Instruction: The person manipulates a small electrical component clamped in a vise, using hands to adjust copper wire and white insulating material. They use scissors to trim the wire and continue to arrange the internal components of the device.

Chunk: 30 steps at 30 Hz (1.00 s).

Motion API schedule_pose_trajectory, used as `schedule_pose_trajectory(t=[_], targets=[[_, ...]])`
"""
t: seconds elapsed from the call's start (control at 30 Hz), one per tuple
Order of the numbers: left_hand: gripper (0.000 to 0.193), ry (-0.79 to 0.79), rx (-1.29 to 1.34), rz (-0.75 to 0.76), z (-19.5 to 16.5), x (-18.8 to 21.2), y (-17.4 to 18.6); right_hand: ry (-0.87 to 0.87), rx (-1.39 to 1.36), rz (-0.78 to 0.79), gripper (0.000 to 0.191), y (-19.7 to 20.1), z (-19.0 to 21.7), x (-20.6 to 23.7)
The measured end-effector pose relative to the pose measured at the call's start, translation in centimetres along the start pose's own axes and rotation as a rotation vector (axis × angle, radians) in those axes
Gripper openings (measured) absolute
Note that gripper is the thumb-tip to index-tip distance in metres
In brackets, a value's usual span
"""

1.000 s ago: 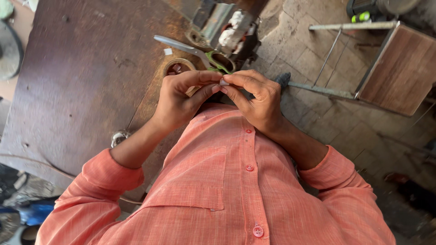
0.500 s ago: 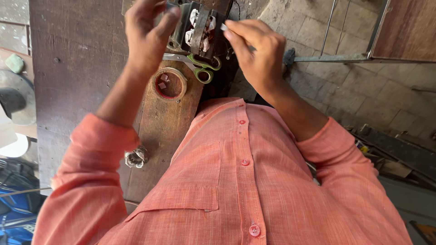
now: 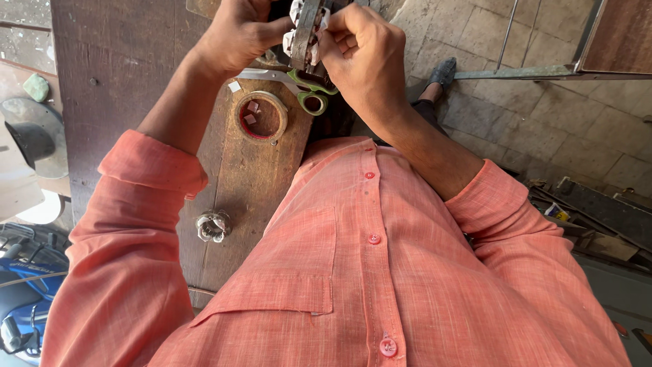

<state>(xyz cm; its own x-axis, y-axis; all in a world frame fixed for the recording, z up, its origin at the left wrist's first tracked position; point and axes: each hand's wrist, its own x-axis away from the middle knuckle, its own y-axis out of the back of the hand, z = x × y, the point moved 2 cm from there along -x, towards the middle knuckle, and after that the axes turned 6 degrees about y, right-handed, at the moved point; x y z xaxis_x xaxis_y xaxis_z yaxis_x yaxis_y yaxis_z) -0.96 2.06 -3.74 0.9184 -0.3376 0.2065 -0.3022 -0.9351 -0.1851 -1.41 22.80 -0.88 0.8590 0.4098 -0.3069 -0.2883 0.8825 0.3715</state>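
Hands meet at the top edge of the view, both raised over the far end of a dark wooden bench [image 3: 129, 102]. The left hand [image 3: 234, 37] comes in from the lower left, its forearm bare below a rolled salmon-pink sleeve [image 3: 153, 166], the wrist bent so the fingers curl toward the middle. These fingers close against the left side of a metal part [image 3: 305, 30], a grey ring-like piece wrapped with white windings, which stands on edge between the two hands and is partly cut off by the frame. The right hand [image 3: 367, 61] reaches in from the right, forearm slanting up from the other sleeve, knuckles turned to the camera. Its fingers are bent tight and pinch at the right side of the same part; what the fingertips grip exactly is hidden behind the hand.

Just below the part, a pair of scissors [image 3: 299, 85] with green handles lies on a narrower brown plank [image 3: 244, 197], blades pointing left. A roll of tape [image 3: 261, 117] lies flat beside the scissors, near the left wrist. Further down the plank, well apart from the hands, sits a small metal fitting [image 3: 213, 226]. Beyond the bench is a stone-paved floor [image 3: 543, 129].
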Motion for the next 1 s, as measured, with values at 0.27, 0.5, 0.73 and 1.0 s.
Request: schedule_pose_trajectory(t=[0.27,0.5,0.73,1.0], targets=[[0.022,-0.089,0.042,0.026,-0.7,-0.4,-0.7,0.007,-0.003,-0.044,0.013,-0.6,-1.9,0.5],[0.013,-0.072,-0.011,-0.026,-0.5,0.0,-0.8,0.214,0.129,-0.038,0.011,0.6,-0.8,1.3],[0.011,-0.097,-0.027,-0.046,-0.3,0.0,-0.4,0.326,0.285,-0.025,0.015,0.2,-0.1,0.8],[0.011,-0.069,-0.172,-0.083,0.2,0.1,-0.1,0.339,0.304,-0.005,0.015,0.0,-0.6,0.7]])
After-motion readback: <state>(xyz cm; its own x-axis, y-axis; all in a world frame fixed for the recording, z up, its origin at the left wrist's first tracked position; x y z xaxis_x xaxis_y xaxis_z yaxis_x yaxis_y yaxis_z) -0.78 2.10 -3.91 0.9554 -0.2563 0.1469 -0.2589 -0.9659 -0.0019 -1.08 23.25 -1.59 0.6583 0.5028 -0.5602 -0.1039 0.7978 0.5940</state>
